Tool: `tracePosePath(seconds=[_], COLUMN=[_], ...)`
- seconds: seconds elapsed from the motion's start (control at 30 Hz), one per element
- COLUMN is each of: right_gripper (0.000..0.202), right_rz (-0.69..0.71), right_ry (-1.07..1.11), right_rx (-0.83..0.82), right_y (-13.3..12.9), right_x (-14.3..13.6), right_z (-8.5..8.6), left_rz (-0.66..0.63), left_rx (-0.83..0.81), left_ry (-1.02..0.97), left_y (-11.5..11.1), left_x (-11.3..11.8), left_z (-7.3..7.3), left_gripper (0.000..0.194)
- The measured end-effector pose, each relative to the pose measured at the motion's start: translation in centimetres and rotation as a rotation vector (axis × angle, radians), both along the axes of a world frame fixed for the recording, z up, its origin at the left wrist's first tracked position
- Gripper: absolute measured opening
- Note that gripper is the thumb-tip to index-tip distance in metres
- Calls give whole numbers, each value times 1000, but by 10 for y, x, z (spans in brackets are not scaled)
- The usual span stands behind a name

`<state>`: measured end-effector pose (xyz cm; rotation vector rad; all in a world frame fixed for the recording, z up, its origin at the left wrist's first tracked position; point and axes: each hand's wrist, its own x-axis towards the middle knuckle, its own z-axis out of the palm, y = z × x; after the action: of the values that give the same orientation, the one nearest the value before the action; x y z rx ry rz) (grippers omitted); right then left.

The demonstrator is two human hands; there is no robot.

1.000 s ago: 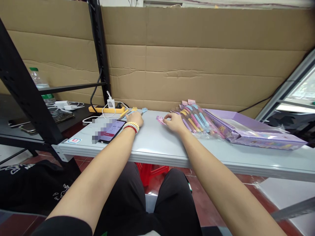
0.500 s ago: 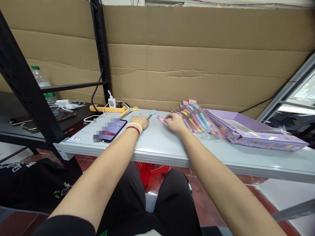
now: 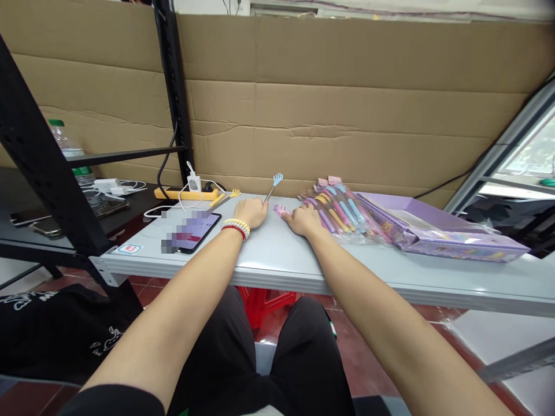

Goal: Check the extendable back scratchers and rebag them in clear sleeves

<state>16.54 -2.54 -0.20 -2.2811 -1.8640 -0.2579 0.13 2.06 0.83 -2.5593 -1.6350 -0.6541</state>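
My left hand (image 3: 252, 212), with beaded bracelets at the wrist, is closed round a small blue claw-headed stick (image 3: 277, 179), whose head points up above the table. My right hand (image 3: 302, 219) is closed on the edge of a small pink card (image 3: 281, 210) on the grey table (image 3: 277, 254). Just right of it lie several colourful sticks in clear bags (image 3: 342, 211). A yellow claw-headed stick (image 3: 235, 193) rests on the table left of my left hand, behind a phone (image 3: 199, 231).
An open purple box (image 3: 455, 248) stands at the right. A yellow power strip (image 3: 173, 193) with a white charger (image 3: 193, 182) lies at the back left. A black shelf post (image 3: 173, 86) and a cardboard wall (image 3: 338, 104) bound the table. A bottle (image 3: 69, 144) stands at far left.
My left hand has raised the blue claw-headed stick off the table, its head now higher. My right hand's fingers have closed down on the pink card. The view has shifted slightly.
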Motion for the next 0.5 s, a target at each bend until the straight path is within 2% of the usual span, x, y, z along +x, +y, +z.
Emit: tracePosePath(seconds=[0.1, 0.3, 0.5], right_gripper=[64, 48, 25], right_rz=[15, 11, 32], right_ry=[28, 151, 353], right_rx=[-3, 28, 252], right_y=[5, 16, 15], right_x=[1, 11, 18], right_z=[-3, -10, -8], left_rz=[-18, -64, -72], left_rx=[-2, -9, -38], left_ry=[-16, -20, -63], left_y=[-2, -5, -3], left_x=[1, 2, 2], left_z=[1, 2, 2], left_gripper=[50, 50, 48])
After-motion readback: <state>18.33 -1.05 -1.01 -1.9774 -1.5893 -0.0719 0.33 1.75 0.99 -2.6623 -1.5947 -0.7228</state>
